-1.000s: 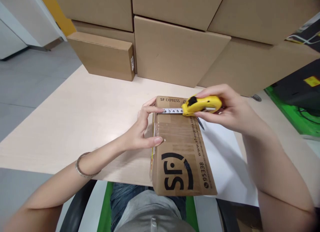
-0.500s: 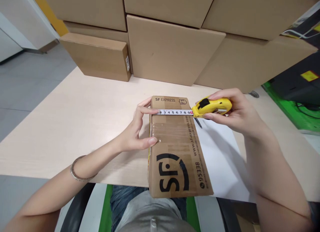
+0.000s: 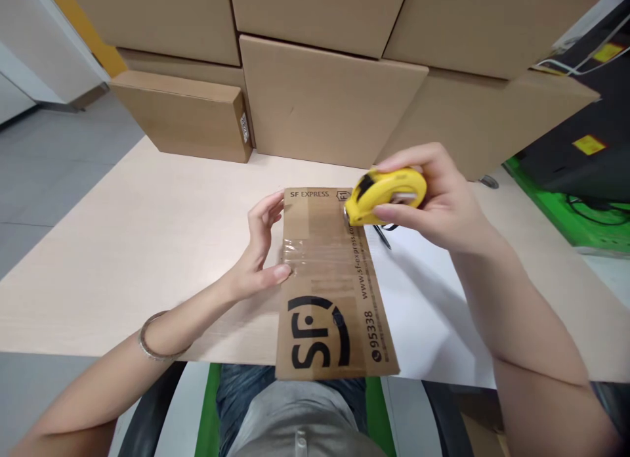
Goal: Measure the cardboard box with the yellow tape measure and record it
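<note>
We read "SF EXPRESS", "95338" and a big black "SF" logo on the flat, brown rectangular cardboard box (image 3: 325,266), crossed by glossy clear tape, at the near edge of our pale wood-grain surface (image 3: 187,220). Our left hand (image 3: 254,263) rests open along its left edge, thumb spread; our right hand (image 3: 445,211) grips a rounded yellow plastic tape measure (image 3: 385,193) at the upper-right edge.

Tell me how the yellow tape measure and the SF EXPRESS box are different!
The tape measure is yellow; the box is brown. The tape measure is small and rounded; the box is bigger, with straight edges. The right hand holds the tape measure; the left hand touches the box. Both have some black on them.
</note>
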Demonstrator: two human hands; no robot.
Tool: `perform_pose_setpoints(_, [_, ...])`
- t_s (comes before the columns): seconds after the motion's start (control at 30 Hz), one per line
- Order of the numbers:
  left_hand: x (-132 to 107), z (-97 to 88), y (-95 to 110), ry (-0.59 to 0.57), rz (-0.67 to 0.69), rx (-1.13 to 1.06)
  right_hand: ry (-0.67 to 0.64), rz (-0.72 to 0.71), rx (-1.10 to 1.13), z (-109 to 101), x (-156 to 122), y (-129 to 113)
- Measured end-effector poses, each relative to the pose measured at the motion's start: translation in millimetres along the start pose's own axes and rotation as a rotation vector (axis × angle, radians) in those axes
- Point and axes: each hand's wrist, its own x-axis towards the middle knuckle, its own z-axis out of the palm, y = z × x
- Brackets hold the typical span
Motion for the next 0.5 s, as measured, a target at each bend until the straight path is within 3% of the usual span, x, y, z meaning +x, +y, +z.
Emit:
perform_pose_setpoints(0.17, [-9.2, -8.1, 26.9, 0.158, -0.259, -0.061, 0.011, 0.201, 0.204, 22.0, 4.2, -2.3])
perform_pose_setpoints(0.3, [-14.5, -13.7, 26.5, 0.371, -0.410, -0.157, -0.025, 0.330, 0.365, 37.2, -2.0, 7.2])
perform_pose_setpoints(0.4, [-15.1, -5.3, 19.9, 0.440, -0.570, -0.243, -0.075, 0.369, 0.414, 52.2, -5.0, 18.7])
perform_pose_setpoints(0.5, [-17.5, 10.2, 20.0, 0.439, -0.682, -0.320, -0.171, 0.394, 0.420, 62.8, -3.5, 25.4])
